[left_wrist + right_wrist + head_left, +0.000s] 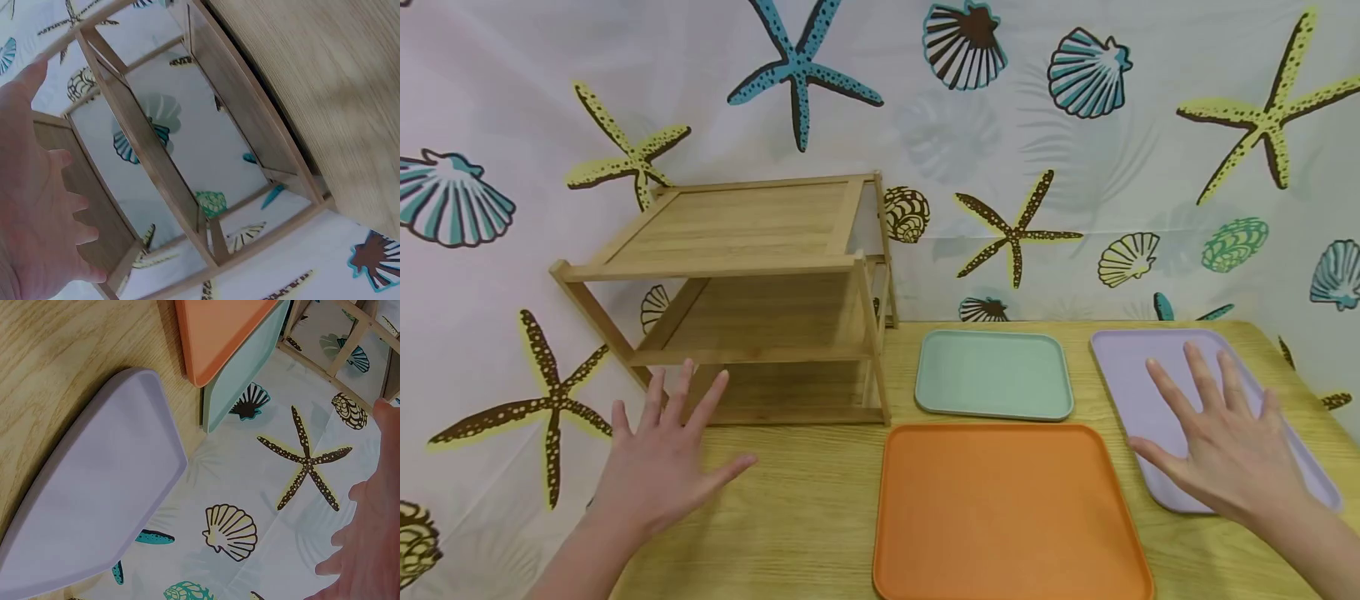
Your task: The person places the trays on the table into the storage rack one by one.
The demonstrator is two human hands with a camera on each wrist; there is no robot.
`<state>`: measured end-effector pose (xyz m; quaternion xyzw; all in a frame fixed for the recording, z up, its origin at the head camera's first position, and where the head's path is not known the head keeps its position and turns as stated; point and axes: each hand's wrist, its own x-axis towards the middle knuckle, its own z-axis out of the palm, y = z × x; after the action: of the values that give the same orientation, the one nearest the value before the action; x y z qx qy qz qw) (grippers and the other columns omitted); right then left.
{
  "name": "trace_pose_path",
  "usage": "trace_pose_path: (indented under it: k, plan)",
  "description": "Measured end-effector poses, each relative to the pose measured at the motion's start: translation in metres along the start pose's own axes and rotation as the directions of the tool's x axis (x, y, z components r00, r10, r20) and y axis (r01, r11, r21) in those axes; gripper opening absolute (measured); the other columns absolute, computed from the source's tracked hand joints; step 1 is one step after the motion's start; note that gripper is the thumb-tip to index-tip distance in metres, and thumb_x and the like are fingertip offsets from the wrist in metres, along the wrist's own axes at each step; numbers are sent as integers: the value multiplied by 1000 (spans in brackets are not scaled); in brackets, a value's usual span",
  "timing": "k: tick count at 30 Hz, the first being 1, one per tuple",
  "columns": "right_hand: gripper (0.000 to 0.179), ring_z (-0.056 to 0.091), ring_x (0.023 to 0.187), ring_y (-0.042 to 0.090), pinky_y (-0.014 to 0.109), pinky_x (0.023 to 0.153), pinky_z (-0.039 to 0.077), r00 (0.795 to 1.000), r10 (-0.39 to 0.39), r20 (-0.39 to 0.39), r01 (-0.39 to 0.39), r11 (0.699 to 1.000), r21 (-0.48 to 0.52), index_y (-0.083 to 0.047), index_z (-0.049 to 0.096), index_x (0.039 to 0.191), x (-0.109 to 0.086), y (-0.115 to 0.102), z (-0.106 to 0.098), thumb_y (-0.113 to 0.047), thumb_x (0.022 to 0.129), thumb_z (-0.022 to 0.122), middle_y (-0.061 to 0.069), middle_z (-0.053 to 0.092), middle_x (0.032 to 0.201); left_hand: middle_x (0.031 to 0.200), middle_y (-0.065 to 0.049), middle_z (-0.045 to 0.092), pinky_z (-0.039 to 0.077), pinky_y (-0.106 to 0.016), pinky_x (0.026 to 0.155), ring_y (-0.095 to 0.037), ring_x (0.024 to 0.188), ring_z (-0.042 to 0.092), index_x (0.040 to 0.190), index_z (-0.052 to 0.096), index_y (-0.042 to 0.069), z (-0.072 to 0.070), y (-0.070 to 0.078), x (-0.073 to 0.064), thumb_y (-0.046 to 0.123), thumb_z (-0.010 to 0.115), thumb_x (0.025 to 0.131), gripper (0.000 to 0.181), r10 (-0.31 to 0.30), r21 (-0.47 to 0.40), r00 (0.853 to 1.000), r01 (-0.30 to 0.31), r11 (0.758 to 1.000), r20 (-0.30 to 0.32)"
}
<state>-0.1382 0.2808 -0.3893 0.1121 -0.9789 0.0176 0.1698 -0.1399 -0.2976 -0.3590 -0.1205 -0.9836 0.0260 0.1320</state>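
My left hand (662, 462) is held with fingers spread in front of the wooden shelf rack (722, 267), holding nothing. In the left wrist view the same hand (37, 200) shows at the left, with the rack's frame (150, 162) beyond it. My right hand (1232, 442), fingers also spread and nothing in it, overlaps the lilac tray (1120, 358) in the head view. Between the hands lies an orange tray (1007, 508), and behind that a mint green tray (996, 375). All the trays and the rack's visible shelves carry nothing.
The light wooden table (775, 500) bears the rack at the left and the trays at the middle and right. A white cloth (1075, 158) printed with starfish and shells hangs behind and along both sides.
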Motion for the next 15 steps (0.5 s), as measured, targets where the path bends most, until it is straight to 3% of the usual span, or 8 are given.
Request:
trace_pose_path:
  k: [10, 15]
  plan:
    - [87, 15, 138, 52, 80, 91, 17, 999, -29, 33, 26, 997, 66, -24, 10, 158, 0, -5, 8, -60, 91, 53, 20, 6, 160, 160, -20, -9, 3, -82, 93, -46, 142, -6, 157, -3, 24, 0, -44, 0, 65, 55, 87, 99, -91, -95, 996, 88, 992, -22]
    - [82, 16, 139, 49, 78, 92, 19, 996, -31, 86, 17, 987, 163, -22, 9, 158, -3, -13, 17, -55, 95, 51, 18, 6, 161, 158, -23, -12, 3, -80, 95, -46, 142, -9, 156, -9, 14, 2, -68, 4, 57, 54, 92, 99, -175, -219, 984, 162, 962, -42]
